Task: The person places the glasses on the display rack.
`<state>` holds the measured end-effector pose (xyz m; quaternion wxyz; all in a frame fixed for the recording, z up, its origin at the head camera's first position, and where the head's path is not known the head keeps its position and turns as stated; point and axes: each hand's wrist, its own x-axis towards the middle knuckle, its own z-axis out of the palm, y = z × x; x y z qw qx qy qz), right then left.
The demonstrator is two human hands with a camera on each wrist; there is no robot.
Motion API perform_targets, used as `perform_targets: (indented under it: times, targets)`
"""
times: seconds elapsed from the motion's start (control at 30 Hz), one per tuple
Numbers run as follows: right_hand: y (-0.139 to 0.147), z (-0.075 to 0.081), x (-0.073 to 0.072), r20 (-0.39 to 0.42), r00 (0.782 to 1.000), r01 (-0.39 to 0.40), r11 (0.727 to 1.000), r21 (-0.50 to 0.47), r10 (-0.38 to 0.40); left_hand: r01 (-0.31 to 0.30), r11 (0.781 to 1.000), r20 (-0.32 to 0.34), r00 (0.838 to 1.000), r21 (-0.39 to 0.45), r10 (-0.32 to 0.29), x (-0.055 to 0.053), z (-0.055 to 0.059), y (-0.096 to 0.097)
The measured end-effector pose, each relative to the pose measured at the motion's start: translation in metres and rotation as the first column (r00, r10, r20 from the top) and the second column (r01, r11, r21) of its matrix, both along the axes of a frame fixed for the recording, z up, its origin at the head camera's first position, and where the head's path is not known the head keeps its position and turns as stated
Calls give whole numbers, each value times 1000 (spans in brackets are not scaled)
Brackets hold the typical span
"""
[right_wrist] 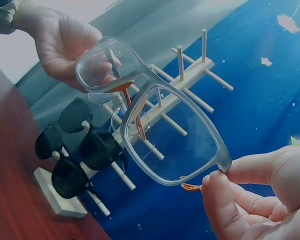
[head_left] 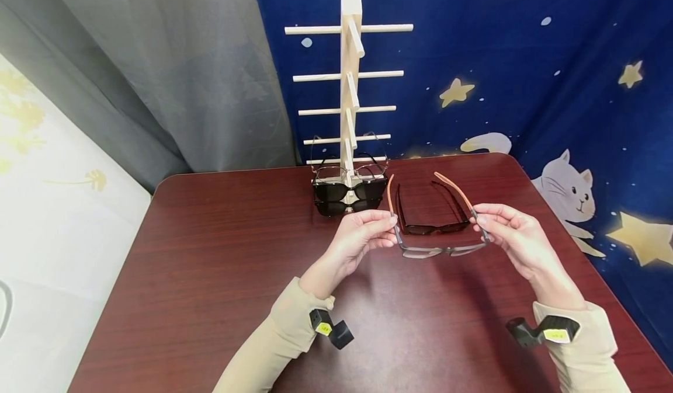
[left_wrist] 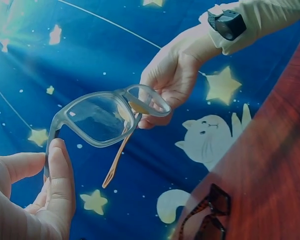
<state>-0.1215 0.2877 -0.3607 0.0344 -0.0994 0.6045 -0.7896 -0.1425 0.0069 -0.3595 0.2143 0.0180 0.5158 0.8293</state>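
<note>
Both hands hold one pair of clear grey-framed glasses (head_left: 423, 253) above the table, its orange-tipped temples spread and pointing away. My left hand (head_left: 364, 233) pinches one temple near the hinge; my right hand (head_left: 512, 238) pinches the other. In the left wrist view, the thumb and fingers of the left hand (left_wrist: 50, 192) grip the grey temple beside the lens. The right wrist view has the right hand (right_wrist: 259, 195) pinching at the frame's corner. Behind them, dark-framed glasses (head_left: 428, 229) lie on the table with temples unfolded.
A wooden display rack (head_left: 351, 60) with several pegs stands at the table's back. Its lower pegs carry thin-rimmed glasses (head_left: 370, 172) and two pairs of dark sunglasses (head_left: 331, 191). A blue star-patterned curtain (head_left: 526, 89) hangs behind the reddish-brown table (head_left: 221, 264).
</note>
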Motion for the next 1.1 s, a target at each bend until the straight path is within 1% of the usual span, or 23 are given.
perform_targets:
  times: [0.17,0.33,0.63,0.83,1.1]
  targets:
    - [-6,8,-3,-2,1000,3,1000,-16,-3,-9,999,0,1000,36,9,0,8,-4]
    - [-10,16,-8,-28,1000,-5,999,-34,4,-18,998,-12,1000,58,19,-2,17,-8]
    - [-19,32,-15,-56,998,-23,997,-70,19,-37,997,-40,998,74,40,-3,37,-15]
    - [-25,43,-20,-71,997,-47,995,-84,41,-51,993,-51,997,104,57,-2,51,-21]
    - [-36,57,-26,-103,993,-71,993,-93,62,-76,985,-60,995,153,86,-1,66,-31]
